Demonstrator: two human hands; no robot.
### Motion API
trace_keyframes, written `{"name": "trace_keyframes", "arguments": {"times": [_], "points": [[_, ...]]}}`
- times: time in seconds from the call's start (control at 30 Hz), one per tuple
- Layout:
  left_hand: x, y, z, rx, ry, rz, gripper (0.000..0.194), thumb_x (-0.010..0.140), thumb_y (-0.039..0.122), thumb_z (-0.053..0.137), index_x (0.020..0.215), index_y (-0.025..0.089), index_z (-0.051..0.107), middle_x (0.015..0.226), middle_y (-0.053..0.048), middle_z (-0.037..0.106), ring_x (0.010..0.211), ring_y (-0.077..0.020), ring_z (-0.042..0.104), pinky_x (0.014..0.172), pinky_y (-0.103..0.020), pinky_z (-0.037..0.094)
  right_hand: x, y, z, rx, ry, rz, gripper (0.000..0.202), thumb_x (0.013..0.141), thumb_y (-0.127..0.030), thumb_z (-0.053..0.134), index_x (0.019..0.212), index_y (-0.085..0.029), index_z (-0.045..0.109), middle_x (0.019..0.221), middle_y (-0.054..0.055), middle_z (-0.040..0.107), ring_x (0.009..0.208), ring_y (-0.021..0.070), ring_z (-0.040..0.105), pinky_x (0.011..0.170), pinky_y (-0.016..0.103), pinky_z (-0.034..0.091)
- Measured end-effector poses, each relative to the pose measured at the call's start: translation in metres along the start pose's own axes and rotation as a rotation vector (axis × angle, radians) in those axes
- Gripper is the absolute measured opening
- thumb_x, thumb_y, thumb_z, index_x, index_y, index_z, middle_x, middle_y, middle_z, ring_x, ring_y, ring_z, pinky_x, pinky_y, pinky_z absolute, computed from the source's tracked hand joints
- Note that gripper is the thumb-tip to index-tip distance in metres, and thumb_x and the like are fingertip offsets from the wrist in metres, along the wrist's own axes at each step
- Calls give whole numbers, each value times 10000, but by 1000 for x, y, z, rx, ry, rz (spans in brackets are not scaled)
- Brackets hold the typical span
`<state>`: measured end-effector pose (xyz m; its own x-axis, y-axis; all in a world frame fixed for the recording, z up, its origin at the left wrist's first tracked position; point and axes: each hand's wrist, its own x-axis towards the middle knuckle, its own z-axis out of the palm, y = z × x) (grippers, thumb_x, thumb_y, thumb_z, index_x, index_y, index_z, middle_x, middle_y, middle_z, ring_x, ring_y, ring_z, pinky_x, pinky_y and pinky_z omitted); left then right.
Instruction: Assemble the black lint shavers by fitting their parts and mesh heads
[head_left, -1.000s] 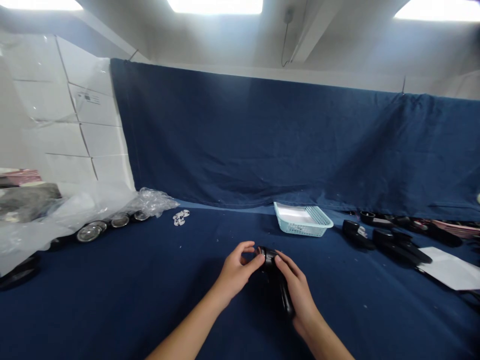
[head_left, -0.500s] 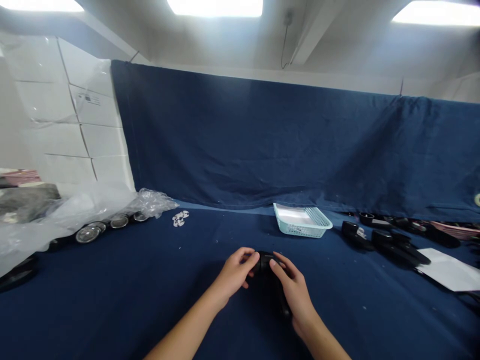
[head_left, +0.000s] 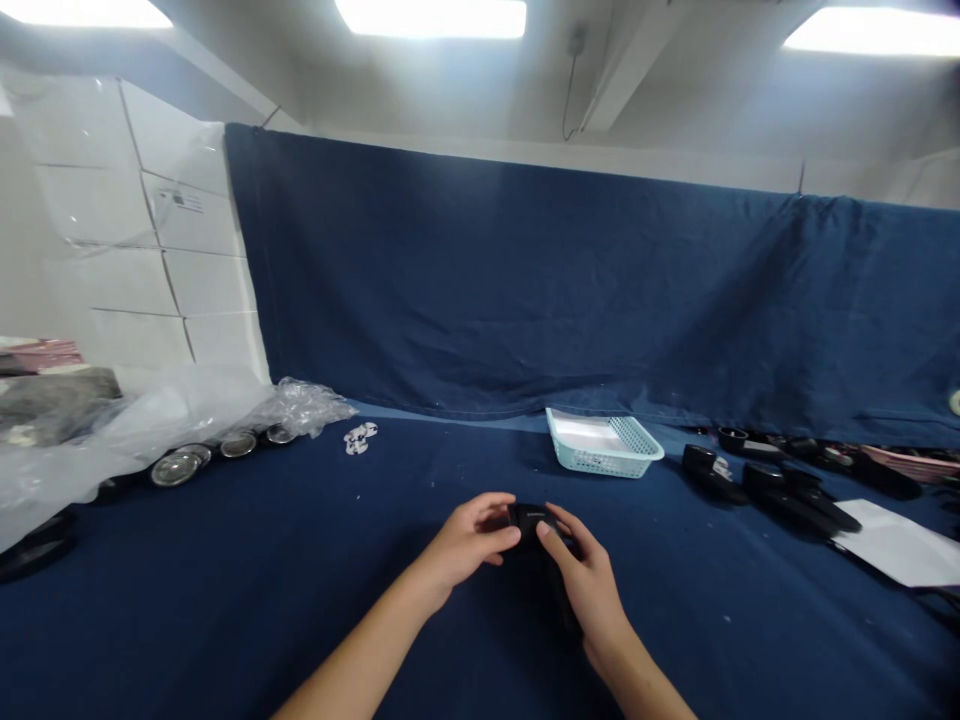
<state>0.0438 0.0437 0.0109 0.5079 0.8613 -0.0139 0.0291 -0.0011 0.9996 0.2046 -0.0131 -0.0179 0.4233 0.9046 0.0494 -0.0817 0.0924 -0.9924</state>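
A black device with a short barrel-shaped head and a handle [head_left: 534, 516] is held between both hands, over the blue cloth. Its exact kind does not show; the handle runs down beside my right palm, dark against the cloth. My left hand [head_left: 474, 540] has thumb and fingers curved round the left end of the head. On the other side, my right hand [head_left: 589, 570] grips the device where head and handle meet, its thumb lying on top. Part of the device is hidden behind the fingers.
A light-blue basket [head_left: 607, 464] holds white paper at the back. Several black parts [head_left: 787, 495] and a white sheet [head_left: 900, 540] lie at right. Several round silver-faced pieces [head_left: 176, 468], plastic film [head_left: 225, 395] and small white pieces [head_left: 360, 437] are at left. A blue curtain [head_left: 480, 290] hangs behind.
The head of the device has turned a little, showing faint lettering on top. My left hand's fingers have loosened and shifted slightly on its end. My right hand keeps its grip.
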Motion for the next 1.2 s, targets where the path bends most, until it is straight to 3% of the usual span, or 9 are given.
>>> {"name": "trace_keyframes", "arguments": {"times": [0.1,0.2,0.3,0.47,0.6,0.7,0.8,0.97,1.2], "points": [[-2,6,-3,-83,1,17,581,732,448,736,1244,239,557,1318,-115,543,1191,-260,524,842,-322,514,1,0,0,-3,7,3,580,650,-524,742,1136,-215,673,1050,68,704,1027,286,613,943,387,435],[-1,5,-3,-66,59,-90,550,834,609,529,1159,170,593,1180,-157,603,901,-248,658,690,-359,551,0,-1,0,-21,-3,-31,568,654,-517,740,1129,-212,680,1064,72,705,1045,286,609,968,396,418],[1,2,-2,-17,43,-124,565,802,626,555,1080,137,611,1018,-134,639,712,-209,664,585,-326,543,1,-1,0,-35,-13,-60,571,641,-512,748,1116,-201,689,1063,78,708,1047,293,608,974,410,413],[-1,2,-8,-32,-24,-74,587,684,415,774,1189,190,576,1128,-119,622,978,-245,623,666,-286,547,2,1,-2,-43,-23,-50,583,656,-519,739,1139,-198,676,1067,84,707,1029,293,613,948,411,433],[-3,5,-8,-27,-20,-83,570,719,494,727,1188,206,577,1184,-131,593,1075,-277,584,672,-295,556,1,1,-1,-42,-40,-52,574,660,-521,736,1131,-198,678,1068,84,706,1018,291,621,940,407,441],[-3,4,-5,-30,-1,-177,578,772,650,585,1129,195,589,1091,-123,607,876,-268,665,595,-330,564,1,2,0,-77,-43,-96,553,662,-509,733,1119,-201,684,1066,83,707,1033,294,615,944,410,436],[-2,0,-3,-90,-9,-204,595,748,686,584,1045,170,601,989,-95,610,695,-226,686,579,-347,566,1,3,0,-98,-33,-156,526,654,-490,741,1097,-210,700,1094,84,701,1065,296,602,960,407,431],[0,-2,-3,-140,-32,-137,528,740,571,681,1053,153,606,886,-75,641,708,-200,679,674,-346,564,2,3,-1,-90,-33,-180,523,644,-482,750,1087,-209,706,1112,86,698,1085,302,597,972,410,430],[2,-4,3,-36,31,97,621,611,337,842,1160,193,593,1204,-124,599,999,-243,615,754,-306,534,-1,-3,1,-4,-31,-56,547,677,-506,725,1124,-195,673,1053,76,713,1038,284,618,952,391,433]]}}
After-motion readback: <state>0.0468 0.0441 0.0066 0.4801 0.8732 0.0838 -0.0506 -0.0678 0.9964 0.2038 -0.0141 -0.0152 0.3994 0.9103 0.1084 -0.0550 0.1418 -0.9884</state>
